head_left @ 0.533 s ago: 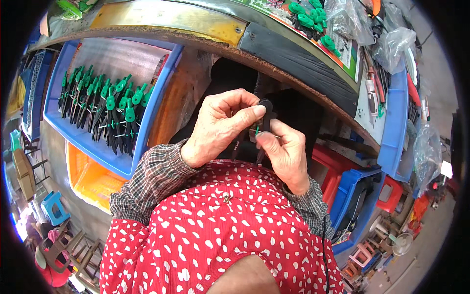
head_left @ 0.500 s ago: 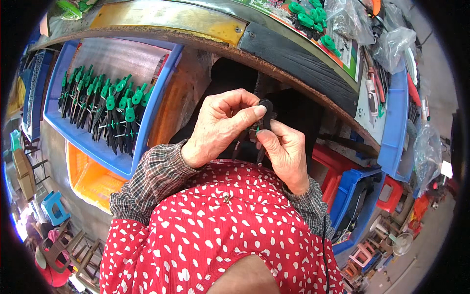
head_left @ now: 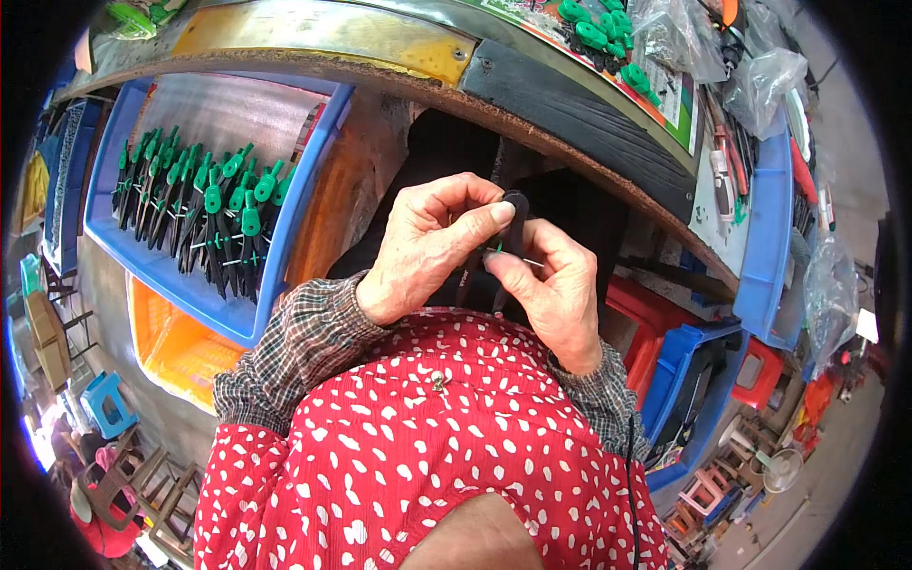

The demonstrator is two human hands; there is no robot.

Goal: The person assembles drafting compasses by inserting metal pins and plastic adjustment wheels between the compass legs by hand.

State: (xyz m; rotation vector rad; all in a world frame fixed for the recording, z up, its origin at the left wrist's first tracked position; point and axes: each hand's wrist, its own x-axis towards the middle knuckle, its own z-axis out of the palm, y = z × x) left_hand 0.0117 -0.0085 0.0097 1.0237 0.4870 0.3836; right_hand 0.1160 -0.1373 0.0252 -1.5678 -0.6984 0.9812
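Observation:
Close in front of my body, my left hand [head_left: 432,245] pinches the rounded upper end of a slim black piece [head_left: 516,215] between thumb and fingers. My right hand [head_left: 556,294] is closed around its lower part, thumb on a small green fitting at the middle. A thin pale pin [head_left: 532,262] sticks out sideways by the right fingers. The piece's dark tips point down toward my red spotted top; my fingers hide much of it. To the left, a blue crate [head_left: 195,302] holds several black pieces with green ends [head_left: 211,211], many crossed by thin pale pins.
The bench edge [head_left: 579,114] curves beyond my hands. On the bench lie green plastic parts [head_left: 594,36] and clear plastic bags [head_left: 768,90]. An orange crate [head_left: 176,350] sits below the blue one. At right are a blue bin [head_left: 765,242] and a red stool [head_left: 757,375].
My right thumb and fingers have shifted slightly at the green fitting, and the pale pin now shows beside them. My left hand keeps its pinch in nearly the same place.

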